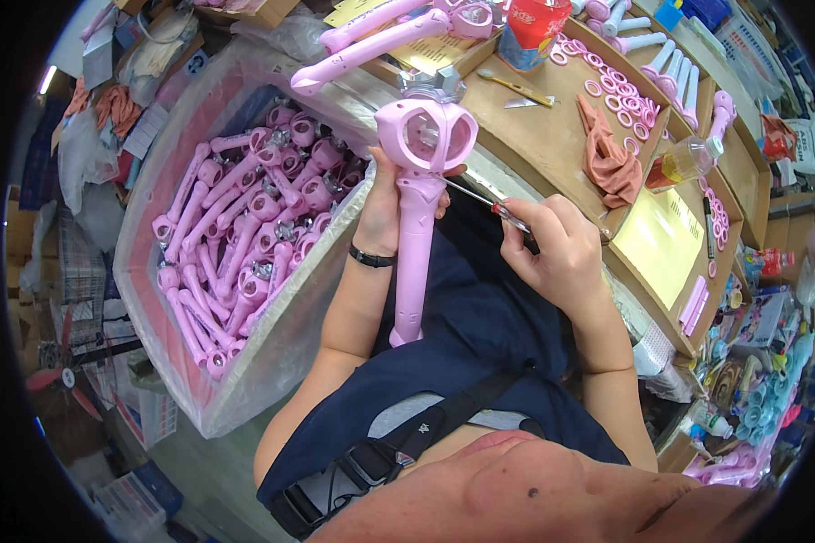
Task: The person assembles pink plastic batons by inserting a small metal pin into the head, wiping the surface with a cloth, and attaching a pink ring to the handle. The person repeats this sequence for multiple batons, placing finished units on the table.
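Observation:
A pink toy wand [415, 249] stands almost upright before me, its round head with clear windows and a silvery crown at the top. My left hand [385, 204] is closed round its neck from behind, just below the head. Between the fingers of my right hand [557, 249] is a slim screwdriver [474, 193] with a dark red handle. Its metal shaft points left at the wand's neck; whether the tip touches cannot be made out. The wand's lower end hangs over my dark blue apron [507, 308].
To the left, a plastic-lined bin [190, 398] holds many similar pink wands. More wands [371, 52] lie at the table's far edge. Cardboard trays [498, 109] hold pink rings [620, 95], an orange cloth [609, 158], a box cutter [516, 88], a bottle [684, 163] and yellow paper [661, 244].

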Demonstrator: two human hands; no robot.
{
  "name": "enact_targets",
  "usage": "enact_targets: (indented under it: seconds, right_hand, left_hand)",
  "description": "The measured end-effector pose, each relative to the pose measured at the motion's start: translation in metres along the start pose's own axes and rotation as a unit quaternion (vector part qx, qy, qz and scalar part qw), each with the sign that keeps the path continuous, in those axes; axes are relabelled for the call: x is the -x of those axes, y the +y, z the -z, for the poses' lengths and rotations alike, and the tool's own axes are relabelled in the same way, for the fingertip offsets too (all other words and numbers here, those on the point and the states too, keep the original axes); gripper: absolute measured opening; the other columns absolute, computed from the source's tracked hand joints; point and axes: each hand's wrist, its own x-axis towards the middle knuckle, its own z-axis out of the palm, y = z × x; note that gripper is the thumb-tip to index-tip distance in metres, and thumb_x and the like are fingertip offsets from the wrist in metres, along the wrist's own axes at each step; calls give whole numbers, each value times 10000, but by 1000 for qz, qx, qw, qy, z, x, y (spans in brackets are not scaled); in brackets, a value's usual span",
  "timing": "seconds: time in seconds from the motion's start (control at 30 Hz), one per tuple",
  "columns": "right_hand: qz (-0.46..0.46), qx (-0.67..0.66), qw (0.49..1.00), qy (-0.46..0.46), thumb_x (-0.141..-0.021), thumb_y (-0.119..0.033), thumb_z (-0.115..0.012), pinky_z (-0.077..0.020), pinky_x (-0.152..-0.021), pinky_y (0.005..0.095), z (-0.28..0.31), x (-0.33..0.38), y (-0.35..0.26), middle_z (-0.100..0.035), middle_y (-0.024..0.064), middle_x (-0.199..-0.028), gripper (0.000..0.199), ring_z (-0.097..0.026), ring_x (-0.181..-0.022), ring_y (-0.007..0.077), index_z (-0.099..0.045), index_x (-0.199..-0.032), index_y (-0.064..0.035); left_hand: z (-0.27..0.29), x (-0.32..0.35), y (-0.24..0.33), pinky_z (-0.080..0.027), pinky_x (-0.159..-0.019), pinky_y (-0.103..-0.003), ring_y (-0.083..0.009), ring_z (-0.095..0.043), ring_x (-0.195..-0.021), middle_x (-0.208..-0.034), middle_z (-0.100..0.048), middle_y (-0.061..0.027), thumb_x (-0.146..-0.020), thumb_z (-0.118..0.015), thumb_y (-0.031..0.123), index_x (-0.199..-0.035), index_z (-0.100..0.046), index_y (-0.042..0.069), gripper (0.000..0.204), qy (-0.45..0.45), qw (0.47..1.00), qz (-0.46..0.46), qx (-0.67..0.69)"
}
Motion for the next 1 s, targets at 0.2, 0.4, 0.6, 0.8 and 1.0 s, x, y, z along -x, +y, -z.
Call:
enact_targets:
  seconds: [0.2, 0.4, 0.6, 0.8, 1.0]
  right_hand:
    - [24, 54, 998, -29, -705, -46, -691, -436, -487, 336, 3, 0, -2, -481, 60, -645, 227, -527, -562, 223, -609, -916, -60]
    - [-53, -11, 998, -26, -735, -28, -666, -449, -536, 324, 1, 4, 14, -533, 67, -703, 229, -542, -618, 231, -621, -952, -88]
    - [-21, 59, 998, 22, -765, -34, -652, -447, -565, 320, -11, 22, 29, -529, 82, -706, 212, -536, -637, 233, -633, -972, -76]
    - [-386, -355, 846, -93, -923, -207, -535, -338, -477, 234, -23, 38, 59, -504, 15, -660, 189, -442, -530, 91, -646, -888, -58]
    - [-355, -374, 856, -24, -942, -210, -529, -392, -552, 201, -38, 51, 49, -530, -16, -723, 218, -461, -577, 71, -511, -1031, -11]
  left_hand:
    - [-6, 7, 1, -538, -564, -266, -183, -645, -683, -843, -622, -88, -828, -352, 693, -1142, -505, 32, 747, 80, 984, -15, -156]
    - [-15, 12, 6, -521, -574, -246, -152, -631, -703, -842, -615, -76, -876, -290, 655, -1126, -507, 44, 696, 81, 983, -17, -161]
    - [-21, 14, 1, -512, -563, -243, -164, -637, -701, -856, -610, -90, -918, -300, 584, -1155, -478, 46, 614, 116, 974, -14, -194]
    - [-23, 12, -8, -465, -532, -225, -95, -559, -661, -900, -557, -55, -937, -384, 514, -1299, -345, 84, 564, 103, 955, -92, -262]
    - [-22, 11, -8, -465, -542, -221, -93, -560, -678, -911, -552, -49, -934, -408, 503, -1366, -282, 80, 617, 100, 953, -98, -269]
